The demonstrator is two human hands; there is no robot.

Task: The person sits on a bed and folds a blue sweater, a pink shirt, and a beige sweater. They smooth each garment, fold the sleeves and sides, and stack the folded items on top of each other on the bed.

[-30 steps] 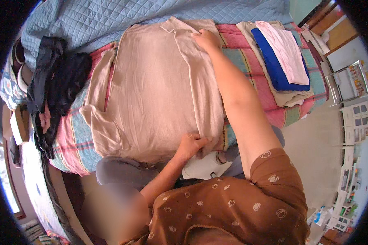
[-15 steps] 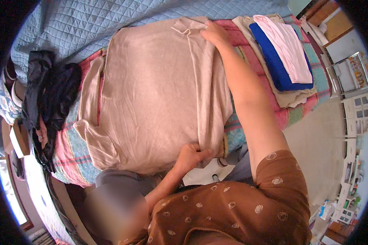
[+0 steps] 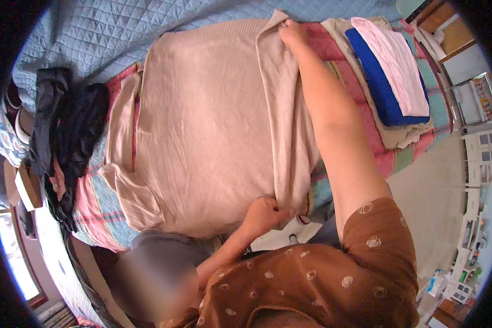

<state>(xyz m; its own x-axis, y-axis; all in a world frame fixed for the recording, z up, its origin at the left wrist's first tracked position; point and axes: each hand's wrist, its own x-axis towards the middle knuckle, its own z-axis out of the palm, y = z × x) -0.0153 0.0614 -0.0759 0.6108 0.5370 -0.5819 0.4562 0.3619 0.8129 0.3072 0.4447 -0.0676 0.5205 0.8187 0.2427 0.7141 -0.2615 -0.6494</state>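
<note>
A beige knit sweater (image 3: 208,120) lies spread out, its ribbed hem at the far end. Its right side is folded inward in a long strip (image 3: 287,131). At the far right corner, my right hand (image 3: 294,35) is closed on the sweater's hem. My left hand (image 3: 263,215) pinches the near end of the folded strip, close to the bed's front edge. One sleeve (image 3: 121,131) lies bent along the sweater's left side.
A plaid cover (image 3: 95,210) lies under the sweater, with a blue quilted blanket (image 3: 115,33) beyond. Dark clothes (image 3: 82,126) lie at left. At right is a folded stack with a pink garment (image 3: 393,71) over a blue one (image 3: 366,93). Cabinets (image 3: 484,153) stand farther right.
My right hand has drawn the far corner of the folded side up and slightly right, straightening the strip. My left hand has shifted a little right and nearer, still gripping the sweater.
</note>
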